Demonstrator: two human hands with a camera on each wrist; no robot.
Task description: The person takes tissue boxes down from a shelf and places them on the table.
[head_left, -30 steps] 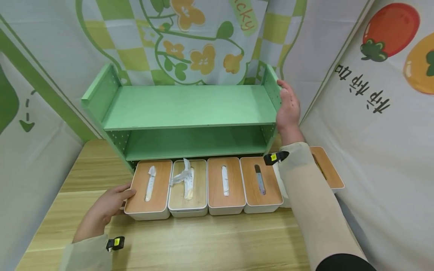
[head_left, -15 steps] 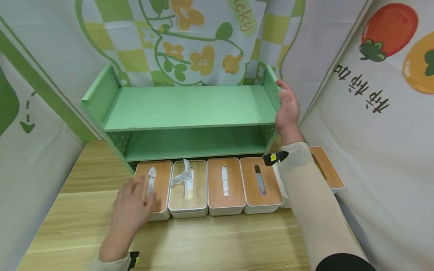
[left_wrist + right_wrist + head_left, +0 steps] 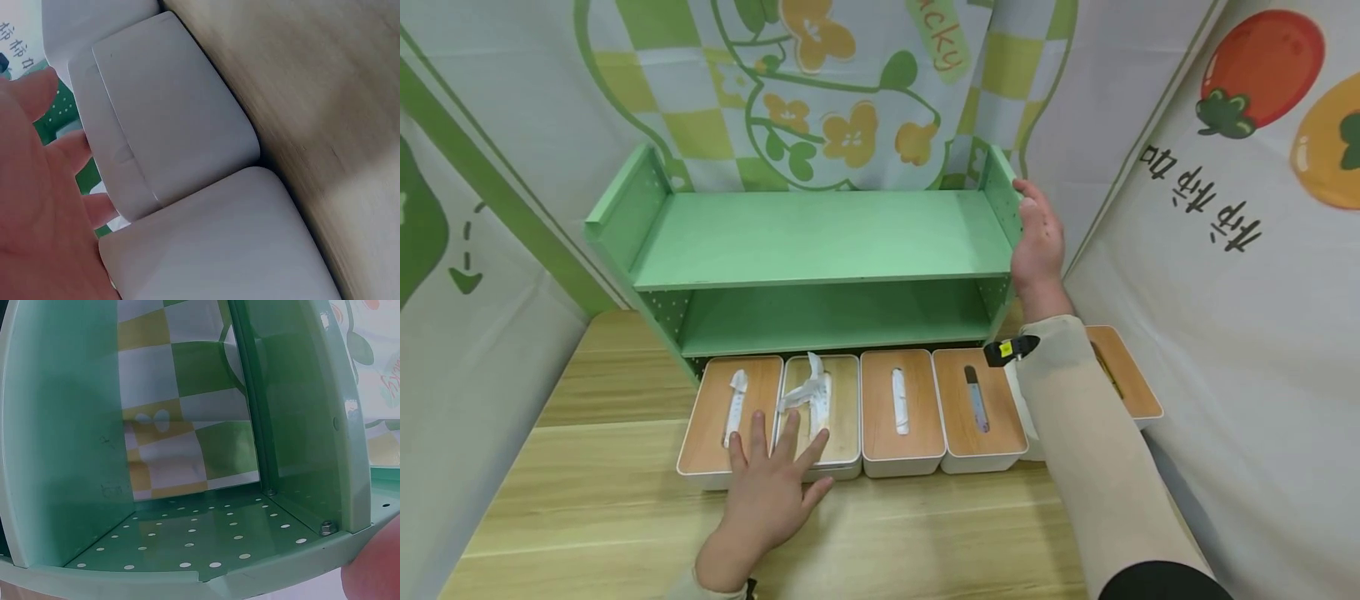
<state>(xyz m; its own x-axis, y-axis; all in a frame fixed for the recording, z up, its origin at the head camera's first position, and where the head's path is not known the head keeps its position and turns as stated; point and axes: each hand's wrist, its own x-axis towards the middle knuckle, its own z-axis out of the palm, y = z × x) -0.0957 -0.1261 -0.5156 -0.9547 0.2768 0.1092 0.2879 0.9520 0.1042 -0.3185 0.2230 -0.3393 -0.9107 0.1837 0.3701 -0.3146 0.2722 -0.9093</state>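
Observation:
My left hand (image 3: 767, 496) spreads its straight fingers over the front ends of the leftmost tissue box (image 3: 706, 433) and the second tissue box (image 3: 846, 437), which has crumpled tissue poking out of its slot. In the left wrist view, fingers (image 3: 37, 90) reach over the top edge of a pale box (image 3: 175, 112); whether they press it I cannot tell. My right hand (image 3: 1037, 250) lies along the outside of the right side panel of the green shelf (image 3: 827, 237), fingers straight. The right wrist view shows the shelf's perforated side (image 3: 187, 537) and a bit of the hand.
A third tissue box (image 3: 917, 392) and a fourth tissue box (image 3: 1000, 417) continue the row along the shelf's front. Another wood-lidded box (image 3: 1123, 371) stands right of my right forearm. Printed cloth walls (image 3: 1210, 308) enclose the wooden table (image 3: 925, 533).
My left hand has left the left side of the leftmost tissue box and moved right, over it, to the front of the first two boxes, fingers spreading. My right hand has stayed at the shelf.

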